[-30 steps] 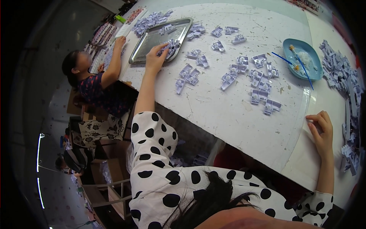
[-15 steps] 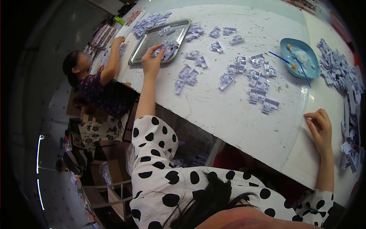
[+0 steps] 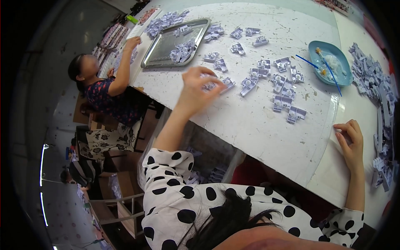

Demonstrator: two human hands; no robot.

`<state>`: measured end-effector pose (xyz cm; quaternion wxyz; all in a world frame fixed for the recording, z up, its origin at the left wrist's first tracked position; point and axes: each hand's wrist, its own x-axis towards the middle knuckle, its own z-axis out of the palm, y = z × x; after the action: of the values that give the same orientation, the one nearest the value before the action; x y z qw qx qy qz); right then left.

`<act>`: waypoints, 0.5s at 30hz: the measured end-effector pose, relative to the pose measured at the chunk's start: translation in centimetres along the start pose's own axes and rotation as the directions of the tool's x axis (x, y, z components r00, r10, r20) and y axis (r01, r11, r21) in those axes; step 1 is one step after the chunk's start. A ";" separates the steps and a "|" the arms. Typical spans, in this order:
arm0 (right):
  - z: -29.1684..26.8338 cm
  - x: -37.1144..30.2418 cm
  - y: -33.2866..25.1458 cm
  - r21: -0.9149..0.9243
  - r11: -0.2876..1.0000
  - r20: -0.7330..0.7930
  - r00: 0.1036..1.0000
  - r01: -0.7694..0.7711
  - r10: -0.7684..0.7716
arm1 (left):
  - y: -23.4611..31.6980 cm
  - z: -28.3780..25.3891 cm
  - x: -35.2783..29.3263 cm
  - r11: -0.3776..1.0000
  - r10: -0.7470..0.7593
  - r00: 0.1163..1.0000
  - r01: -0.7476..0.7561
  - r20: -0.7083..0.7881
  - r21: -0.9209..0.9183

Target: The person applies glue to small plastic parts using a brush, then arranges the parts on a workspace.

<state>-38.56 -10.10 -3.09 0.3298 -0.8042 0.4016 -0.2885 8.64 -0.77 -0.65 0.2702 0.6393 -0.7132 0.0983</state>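
Fingers [image 3: 203,71] of the left hand [image 3: 193,89] are curled into a loose ring over the desk [image 3: 258,133], blurred, with a lilac plastic piece [image 3: 208,86] showing through the gap; from where I stand I cannot tell whether they grip it or it lies on the surface behind.

At the far left, beside a brown box [image 3: 129,173], is a person in a striped top [image 3: 85,173]. Nearer the desk is a co-worker [image 3: 110,89] in a dark patterned top, one arm stretched to its end. Right of that arm lies a metal tray [image 3: 152,66], with a small pile [image 3: 182,52] of lilac pieces toward its near right corner and a larger heap [image 3: 166,21] behind it. That corner is near the left hand, which itself hides part of what lies under it. Another piece [image 3: 228,84] pokes out just right of the thumb. Farther right a cluster [image 3: 287,89] spreads over the middle, some pieces touching.

Next comes a blue dish [image 3: 346,60] of white, clumpy stuff [image 3: 334,64]; two blue sticks [image 3: 306,61] with yellowish tips lie in it, their ends jutting over the rim. Below the dish, the right hand [image 3: 353,146] is half-curled, thumb near forefinger; whether they pinch anything I can't tell. Along the far right, a long bank of lilac parts [image 3: 368,71] borders it.
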 end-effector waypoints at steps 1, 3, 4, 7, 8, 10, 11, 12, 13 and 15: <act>-0.1 -0.1 0.1 -0.006 1.000 -0.004 1.000 -0.008 0.008 | -1.8 0.4 0.8 0.997 -0.049 0.996 0.045 -0.070 -0.054; 0.0 0.0 -0.2 -0.030 1.000 0.002 1.000 0.002 -0.002 | -6.1 -1.2 2.6 0.958 -0.253 0.940 0.277 -0.229 0.079; 0.0 0.1 -0.4 -0.019 1.000 0.006 1.000 0.019 -0.019 | -8.6 -1.9 2.8 0.928 -0.262 0.925 0.319 -0.276 0.191; -0.1 0.0 -0.1 -0.015 1.000 0.006 1.000 0.018 -0.018 | -14.3 -0.9 3.7 0.836 -0.446 0.870 0.489 -0.209 0.249; -0.1 -0.1 -0.2 0.008 1.000 -0.001 1.000 0.005 -0.005 | -15.2 -0.7 3.8 0.754 -0.611 0.787 0.612 -0.087 0.239; -0.2 -0.2 -0.5 0.027 1.000 -0.024 1.000 -0.008 0.008 | -16.6 -0.3 3.5 0.756 -0.606 0.791 0.604 -0.080 0.251; -0.2 -0.2 -0.6 0.018 1.000 -0.016 1.000 -0.007 0.008 | -16.7 -0.1 3.7 0.753 -0.607 0.791 0.602 -0.072 0.266; -0.3 -0.3 -0.7 0.009 1.000 -0.007 1.000 -0.008 0.008 | -16.6 0.3 3.5 0.749 -0.609 0.787 0.612 -0.099 0.256; -0.2 -0.2 -0.7 0.010 1.000 -0.022 1.000 -0.008 0.008 | -16.5 0.2 3.1 0.757 -0.598 0.795 0.602 -0.102 0.255; -0.3 -0.1 -0.9 -0.012 0.999 0.021 0.999 0.037 -0.036 | -16.5 0.2 2.7 0.757 -0.615 0.777 0.630 -0.137 0.176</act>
<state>-38.46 -9.70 -2.24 0.3237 -0.8164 0.3851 -0.2835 24.42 -5.86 -2.88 0.2432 0.8609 -0.4354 0.1009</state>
